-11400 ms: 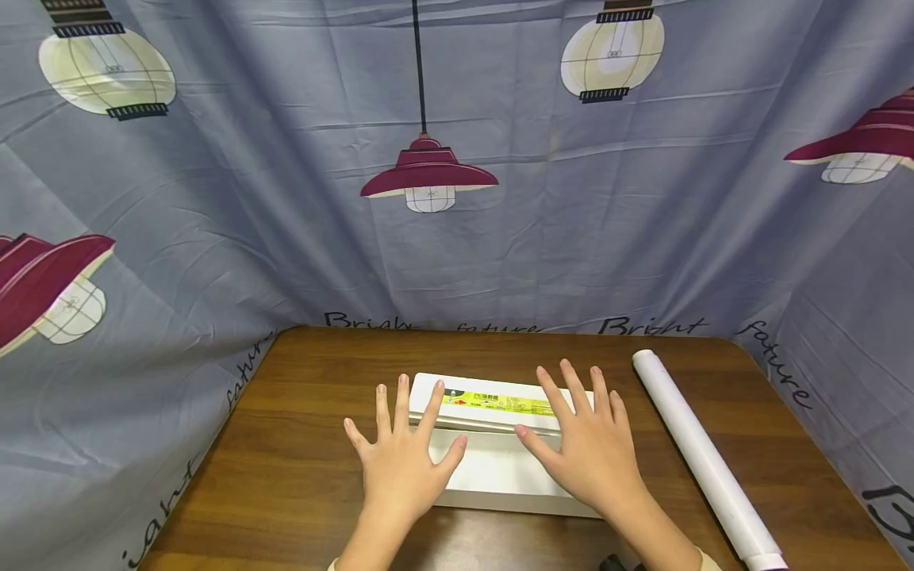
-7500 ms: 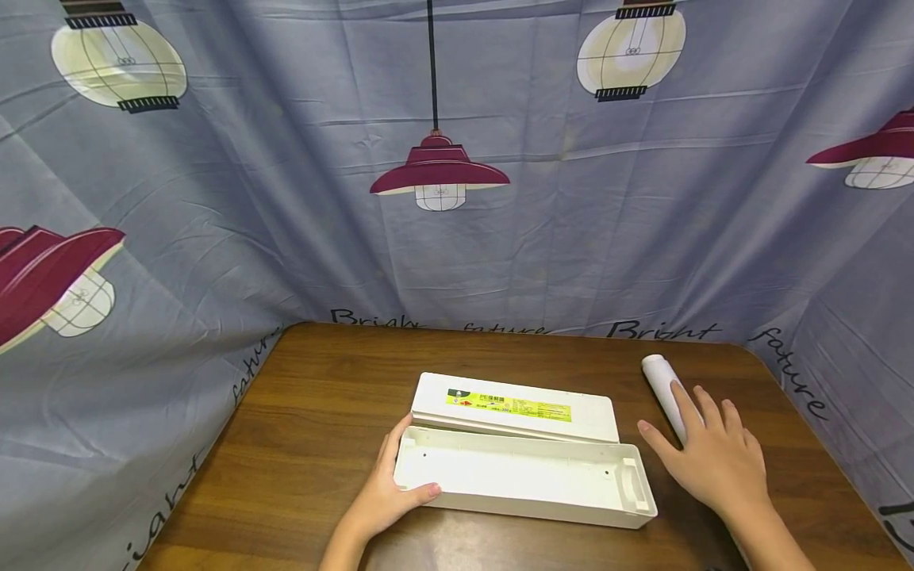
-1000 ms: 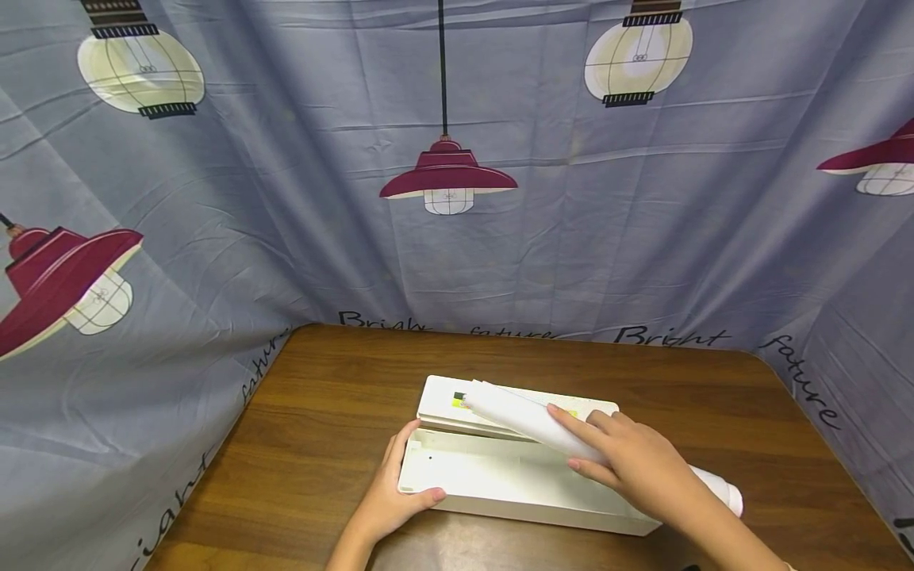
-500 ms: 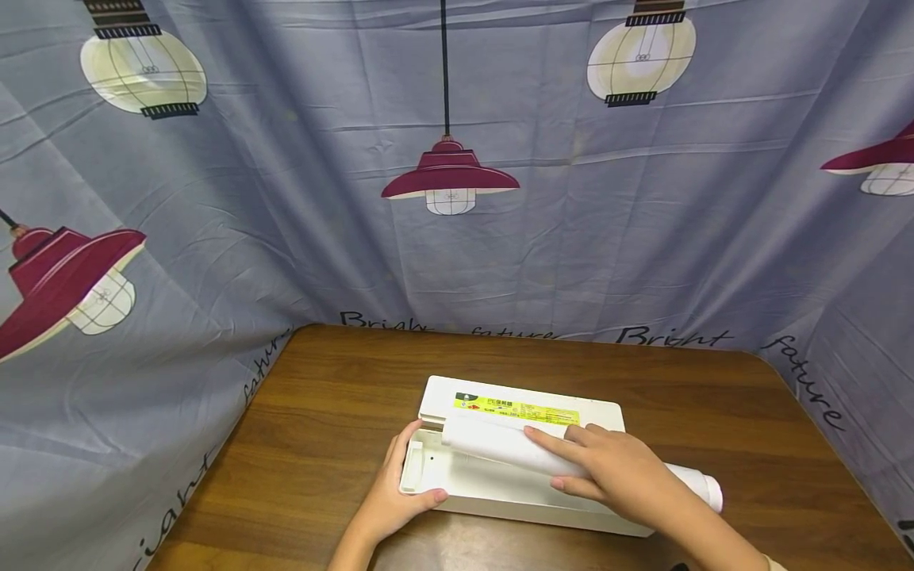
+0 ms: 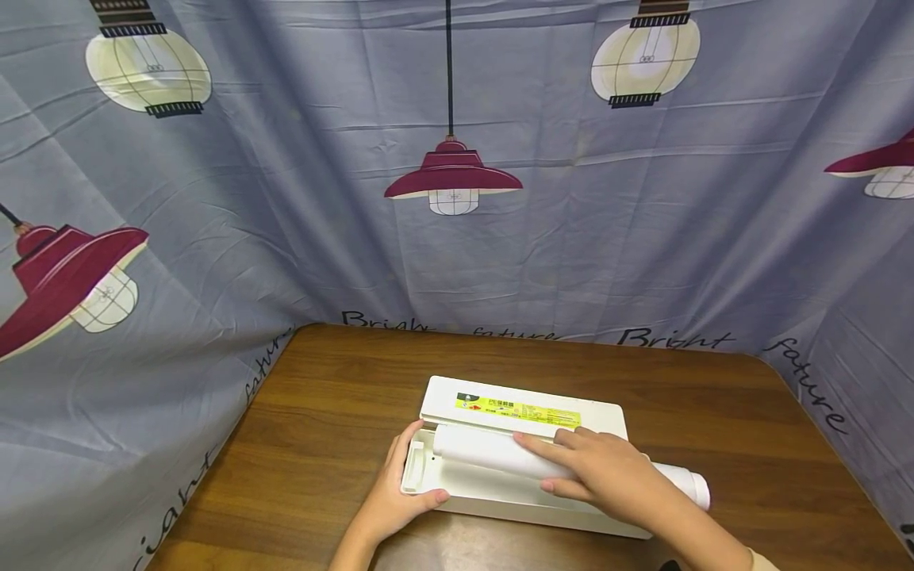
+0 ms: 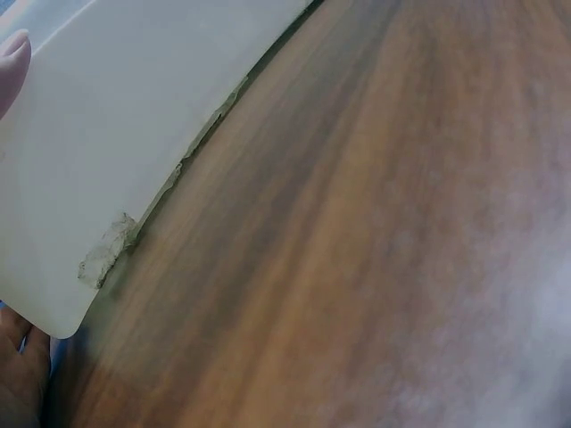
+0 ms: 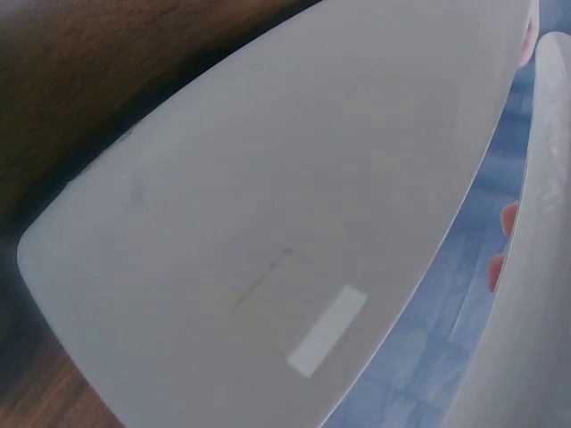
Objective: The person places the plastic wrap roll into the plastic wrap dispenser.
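Observation:
A long white plastic box (image 5: 528,515), a cling film dispenser, lies with its opening upward. Its hinged-looking lid (image 5: 444,396), bearing a yellow label, lies along the far side. The left hand (image 5: 389,488) grips the box's left end, thumb on the near wall and fingers behind. In the right hand (image 5: 607,473) is a white cling film roll (image 5: 471,449), held from above over the box. The roll's left end is just inside the box's left end; its right end sticks out beyond the box. In the right wrist view, fingertips (image 7: 508,218) show beside the roll (image 7: 540,267), above the box wall (image 7: 268,178).
The brown wooden table (image 5: 336,381) carries all this. A grey-blue curtain (image 5: 300,238) printed with lamps stands behind and at both sides. A small dark object (image 5: 670,565) is at the bottom edge by the right forearm.
The right hand has brought the roll left and toward the near side, from over the lid to over the open box, lower and more in line with it. The left hand keeps its hold.

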The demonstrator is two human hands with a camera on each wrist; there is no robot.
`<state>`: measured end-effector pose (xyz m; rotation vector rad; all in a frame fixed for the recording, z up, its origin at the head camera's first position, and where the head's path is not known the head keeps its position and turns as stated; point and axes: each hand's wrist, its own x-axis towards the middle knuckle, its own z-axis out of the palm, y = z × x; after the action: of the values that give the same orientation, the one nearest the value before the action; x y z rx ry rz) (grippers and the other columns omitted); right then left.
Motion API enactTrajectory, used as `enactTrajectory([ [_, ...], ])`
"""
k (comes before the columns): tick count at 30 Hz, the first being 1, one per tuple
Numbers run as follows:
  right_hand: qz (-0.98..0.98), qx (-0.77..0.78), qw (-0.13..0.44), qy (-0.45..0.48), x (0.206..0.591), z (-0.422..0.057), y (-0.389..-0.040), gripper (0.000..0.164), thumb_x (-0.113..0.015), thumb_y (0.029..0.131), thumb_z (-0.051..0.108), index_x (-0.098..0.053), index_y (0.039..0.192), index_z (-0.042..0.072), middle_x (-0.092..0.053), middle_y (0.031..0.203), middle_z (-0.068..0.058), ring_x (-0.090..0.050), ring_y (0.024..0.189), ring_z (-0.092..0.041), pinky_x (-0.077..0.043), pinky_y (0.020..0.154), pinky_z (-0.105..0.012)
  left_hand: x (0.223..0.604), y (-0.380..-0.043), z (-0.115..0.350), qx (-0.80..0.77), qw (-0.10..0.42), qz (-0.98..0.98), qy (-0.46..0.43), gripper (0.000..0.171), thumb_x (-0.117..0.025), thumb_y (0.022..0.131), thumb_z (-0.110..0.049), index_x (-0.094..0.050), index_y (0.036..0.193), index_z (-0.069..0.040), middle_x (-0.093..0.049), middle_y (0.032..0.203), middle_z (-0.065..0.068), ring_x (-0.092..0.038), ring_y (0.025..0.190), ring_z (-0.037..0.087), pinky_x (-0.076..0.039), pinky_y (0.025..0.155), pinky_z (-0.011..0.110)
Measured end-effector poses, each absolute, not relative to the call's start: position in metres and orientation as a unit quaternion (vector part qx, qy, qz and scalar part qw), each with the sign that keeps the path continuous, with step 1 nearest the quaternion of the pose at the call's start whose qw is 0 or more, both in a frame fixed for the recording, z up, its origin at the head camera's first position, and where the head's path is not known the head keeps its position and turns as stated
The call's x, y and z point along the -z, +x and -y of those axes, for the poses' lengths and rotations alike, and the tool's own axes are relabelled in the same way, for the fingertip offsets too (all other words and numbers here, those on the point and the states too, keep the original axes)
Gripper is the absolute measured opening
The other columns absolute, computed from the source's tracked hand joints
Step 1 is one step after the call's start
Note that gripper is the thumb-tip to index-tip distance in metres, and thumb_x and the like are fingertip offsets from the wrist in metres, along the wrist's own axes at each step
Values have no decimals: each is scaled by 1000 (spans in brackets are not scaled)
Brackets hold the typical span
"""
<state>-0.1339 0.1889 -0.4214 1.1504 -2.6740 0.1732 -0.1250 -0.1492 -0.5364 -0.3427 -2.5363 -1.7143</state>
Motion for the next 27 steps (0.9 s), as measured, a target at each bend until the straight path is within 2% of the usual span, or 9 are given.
enactTrajectory([
  [5,915,-51,95,388,422,-185,-133,59,-52,97,56,-32,151,48,-58,94,19,-54,76,-2,-49,67,-32,536,-125,149,556,31,823,-113,109,-92,66,-31,-29,155,-23,-45,138,1,-52,112,15,-45,94,25],
  [11,921,-52,68,379,423,-183,-133,56,-48,98,57,-31,151,49,-68,110,9,-66,93,-12,-55,77,-39,538,-125,150,550,37,826,-117,109,-92,66,-31,-29,155,-22,-45,139,2,-52,112,14,-45,94,25],
  [18,914,-52,74,396,426,-180,-135,54,-49,98,55,-36,150,47,-66,102,11,-63,83,-9,-54,71,-37,538,-126,150,551,35,825,-120,110,-92,67,-31,-28,155,-21,-45,139,3,-52,112,16,-46,94,26],
  [23,913,-51,71,398,427,-178,-135,53,-48,99,55,-37,150,47,-70,107,5,-67,88,-14,-55,73,-39,536,-125,150,557,25,823,-110,110,-92,66,-32,-28,155,-24,-44,138,0,-52,111,14,-45,93,27],
  [27,912,-53,68,400,429,-177,-135,51,-47,99,55,-39,149,46,-69,104,6,-67,86,-13,-54,71,-39,536,-125,151,556,26,823,-111,110,-92,66,-32,-28,155,-24,-44,137,-1,-52,110,14,-45,93,27],
])
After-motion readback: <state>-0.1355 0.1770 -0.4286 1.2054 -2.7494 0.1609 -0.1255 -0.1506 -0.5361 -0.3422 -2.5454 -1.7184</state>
